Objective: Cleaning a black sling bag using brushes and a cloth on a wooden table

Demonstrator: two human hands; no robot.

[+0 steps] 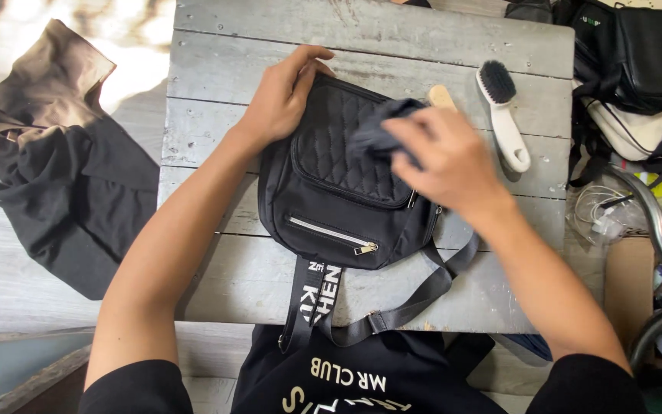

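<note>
The bag (342,195) lay flat near the middle of the grey plank surface (231,54), its long axis running from the far edge toward the near one, straps trailing over the near edge. The left hand (281,100) rested on the bag's far left corner, fingers (308,57) curled over its top edge, while the right hand (446,165) sat on the quilted flap, fingers bunched around a dark cloth (377,130) pressed to it. A white-handled brush (503,115) lay toward the far right corner, nearer the right hand, and a dark garment (55,169) lay on the floor left of the surface.
</note>
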